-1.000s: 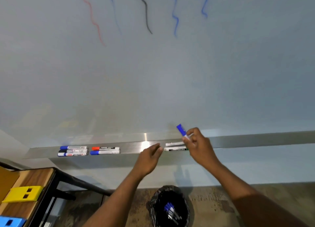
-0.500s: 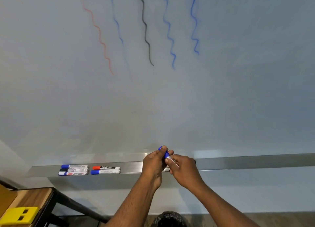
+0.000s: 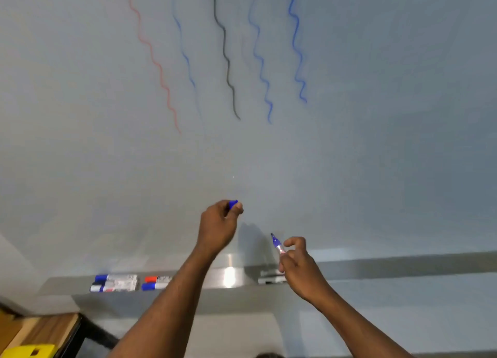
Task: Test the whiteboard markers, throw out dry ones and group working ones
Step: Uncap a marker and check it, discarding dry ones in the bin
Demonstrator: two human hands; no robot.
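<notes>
My left hand [image 3: 217, 224] is raised in front of the whiteboard [image 3: 349, 142] and pinches a blue marker cap [image 3: 233, 204]. Lower and to the right, my right hand [image 3: 298, 266] holds the uncapped blue marker [image 3: 277, 244], tip pointing up toward the board. On the metal tray [image 3: 390, 266] at the left lie several capped markers [image 3: 115, 283], and beside them a red one [image 3: 157, 278] above a blue one [image 3: 153, 286]. Two more markers [image 3: 270, 278] rest on the tray just left of my right hand.
Wavy test lines in red, blue and black [image 3: 228, 69] run down the upper board. A wooden table [image 3: 45, 330] with a yellow block [image 3: 29, 351] stands at the bottom left. The bin's rim [image 3: 269, 355] barely shows at the bottom edge.
My hands were together on the blue marker; now they have parted, the cap going up in my left hand and the uncapped marker staying in my right. The view has tilted up.
</notes>
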